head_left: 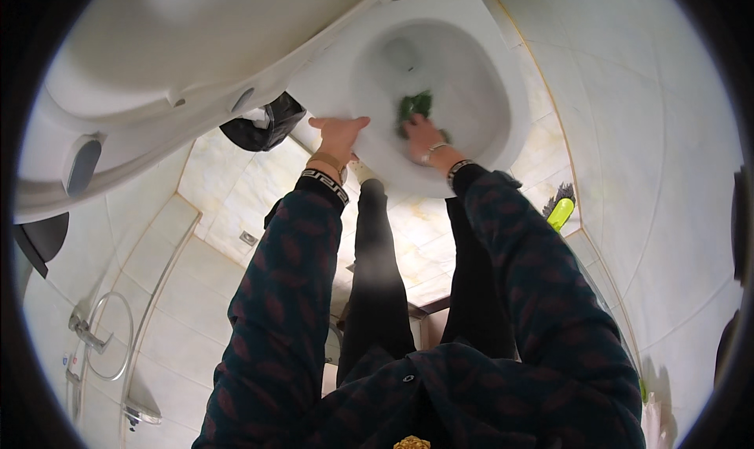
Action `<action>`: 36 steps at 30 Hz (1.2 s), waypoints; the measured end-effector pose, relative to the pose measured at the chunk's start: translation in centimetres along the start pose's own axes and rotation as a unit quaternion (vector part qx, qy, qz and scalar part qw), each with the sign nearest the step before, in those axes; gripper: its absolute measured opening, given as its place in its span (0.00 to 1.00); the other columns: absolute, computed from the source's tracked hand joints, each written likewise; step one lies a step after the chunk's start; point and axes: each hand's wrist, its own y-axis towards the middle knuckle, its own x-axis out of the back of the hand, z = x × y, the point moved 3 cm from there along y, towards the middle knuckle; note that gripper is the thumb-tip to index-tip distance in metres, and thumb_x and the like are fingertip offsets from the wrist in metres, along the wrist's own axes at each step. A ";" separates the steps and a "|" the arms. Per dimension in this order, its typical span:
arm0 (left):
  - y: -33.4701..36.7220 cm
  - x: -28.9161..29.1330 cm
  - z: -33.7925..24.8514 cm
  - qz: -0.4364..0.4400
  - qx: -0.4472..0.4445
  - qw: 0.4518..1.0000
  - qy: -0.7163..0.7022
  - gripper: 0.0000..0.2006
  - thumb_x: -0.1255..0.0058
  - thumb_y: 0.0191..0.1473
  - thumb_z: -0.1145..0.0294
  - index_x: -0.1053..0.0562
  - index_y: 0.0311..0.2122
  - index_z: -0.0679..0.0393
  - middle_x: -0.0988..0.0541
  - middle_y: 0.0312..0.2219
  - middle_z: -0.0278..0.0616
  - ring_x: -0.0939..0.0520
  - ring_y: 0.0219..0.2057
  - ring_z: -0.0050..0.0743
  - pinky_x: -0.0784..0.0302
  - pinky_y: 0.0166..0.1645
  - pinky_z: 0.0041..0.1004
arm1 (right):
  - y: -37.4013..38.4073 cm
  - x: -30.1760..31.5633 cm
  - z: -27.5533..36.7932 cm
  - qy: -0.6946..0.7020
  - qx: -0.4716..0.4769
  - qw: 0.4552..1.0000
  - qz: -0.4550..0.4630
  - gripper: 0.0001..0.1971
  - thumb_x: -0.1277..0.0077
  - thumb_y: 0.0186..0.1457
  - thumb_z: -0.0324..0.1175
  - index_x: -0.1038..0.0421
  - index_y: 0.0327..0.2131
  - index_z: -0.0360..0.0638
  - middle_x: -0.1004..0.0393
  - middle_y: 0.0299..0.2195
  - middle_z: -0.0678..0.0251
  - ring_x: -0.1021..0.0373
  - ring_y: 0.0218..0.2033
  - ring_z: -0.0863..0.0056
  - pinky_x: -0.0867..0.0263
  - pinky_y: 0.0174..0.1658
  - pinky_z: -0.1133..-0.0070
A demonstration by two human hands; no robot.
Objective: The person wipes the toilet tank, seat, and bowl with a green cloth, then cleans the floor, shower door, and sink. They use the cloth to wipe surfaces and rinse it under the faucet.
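My right hand (425, 139) reaches down into a white ceramic bowl (503, 64). Its fingers are pressed onto a dark green crumpled thing (416, 103), soft-looking like a cloth; motion blurs the fingertips. Some green also shows beneath that hand. On the bowl's near left rim, my left hand (339, 137) rests with thumb and fingers spread, holding nothing. A band or watch is on the left wrist and a bracelet on the right. A greenish tint shows in the bowl's deeper far end.
To the left, a large white tub-like fixture (157, 119) juts in above a bin with a black bag (271, 125). A lime-green brush (560, 213) with grey bristles lies by the right wall. At lower left hangs a shower hose (110, 335). Pale tiles (251, 182) cover the floor.
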 end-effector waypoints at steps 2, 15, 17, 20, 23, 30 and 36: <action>-0.1 -0.1 -0.1 0.015 -0.014 1.000 0.008 0.40 0.38 0.43 0.71 0.59 0.48 0.59 0.38 0.49 0.58 0.30 0.49 0.56 0.24 0.42 0.59 | 1.7 1.1 3.5 0.184 0.067 0.980 -0.036 0.27 0.56 0.47 0.25 0.37 0.55 0.45 0.41 0.56 0.54 0.40 0.55 0.53 0.40 0.56 0.67; -0.2 0.5 0.2 -0.005 0.013 0.997 0.075 0.33 0.39 0.45 0.72 0.49 0.50 0.66 0.36 0.47 0.55 0.28 0.48 0.48 0.18 0.41 0.45 | -4.5 -0.1 -3.0 -0.050 0.086 0.991 0.092 0.24 0.59 0.53 0.29 0.34 0.55 0.58 0.32 0.51 0.67 0.38 0.52 0.62 0.37 0.52 0.64; 0.3 0.4 0.5 0.063 0.008 0.995 0.075 0.32 0.40 0.46 0.72 0.47 0.51 0.66 0.35 0.47 0.54 0.27 0.48 0.46 0.18 0.41 0.44 | -3.3 0.7 -1.9 -0.092 0.075 0.984 0.132 0.24 0.58 0.52 0.31 0.34 0.54 0.58 0.31 0.50 0.67 0.39 0.53 0.62 0.38 0.53 0.63; 0.8 1.0 0.5 0.180 -0.015 0.978 0.103 0.28 0.42 0.48 0.73 0.41 0.52 0.65 0.35 0.48 0.51 0.26 0.47 0.43 0.18 0.43 0.41 | 0.7 2.3 3.3 0.046 0.089 0.995 0.010 0.30 0.56 0.51 0.33 0.43 0.60 0.59 0.44 0.61 0.69 0.46 0.60 0.59 0.42 0.55 0.60; 1.2 1.3 0.6 0.101 0.018 0.985 0.142 0.24 0.44 0.49 0.72 0.35 0.52 0.61 0.34 0.48 0.47 0.26 0.47 0.40 0.18 0.44 0.37 | 3.5 3.3 6.1 0.127 0.125 0.981 -0.082 0.28 0.57 0.53 0.34 0.42 0.59 0.58 0.44 0.61 0.70 0.45 0.57 0.58 0.46 0.56 0.56; 0.7 0.7 0.4 0.064 0.039 0.990 0.122 0.24 0.44 0.52 0.66 0.35 0.50 0.69 0.34 0.49 0.49 0.28 0.49 0.44 0.17 0.43 0.38 | -4.2 -0.6 -2.8 -0.077 0.093 0.976 0.182 0.22 0.55 0.48 0.27 0.27 0.48 0.61 0.29 0.50 0.69 0.36 0.52 0.62 0.40 0.51 0.59; 0.9 0.8 0.2 0.130 0.029 0.988 0.072 0.28 0.40 0.47 0.70 0.41 0.50 0.68 0.34 0.46 0.52 0.28 0.49 0.49 0.17 0.40 0.44 | -2.2 2.8 2.4 0.301 0.095 0.948 0.032 0.18 0.57 0.49 0.26 0.25 0.44 0.46 0.23 0.39 0.57 0.27 0.39 0.67 0.34 0.45 0.76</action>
